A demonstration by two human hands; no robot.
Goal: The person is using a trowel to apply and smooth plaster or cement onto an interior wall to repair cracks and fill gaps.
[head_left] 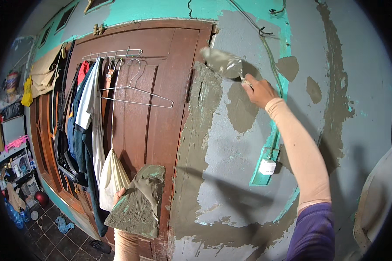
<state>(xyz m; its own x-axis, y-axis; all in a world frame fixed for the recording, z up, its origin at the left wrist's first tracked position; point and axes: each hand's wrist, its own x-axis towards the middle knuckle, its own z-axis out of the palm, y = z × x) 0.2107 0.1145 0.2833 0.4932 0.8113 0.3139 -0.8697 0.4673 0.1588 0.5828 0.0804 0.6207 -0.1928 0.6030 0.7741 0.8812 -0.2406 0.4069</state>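
My right hand (259, 91) grips the handle of a metal trowel (220, 58), raised beside the top right of the brown door frame, its blade coated in grey mortar. Below the blade, a long, rough strip of grey plaster (191, 148) runs down the wall along the frame, with a crack near its top. At lower middle, my left hand (119, 195) holds a flat board (137, 204) smeared with grey mortar in front of the door; most of that hand is hidden behind it.
Clothes (87, 104), wire hangers and a cloth bag (111, 182) hang on the door (165, 117). Cables descend the patchy grey-and-teal wall to a white box (267, 166). Cluttered shelves (11, 148) and dark tiled flooring (52, 237) lie left. A pale object leans at the far right.
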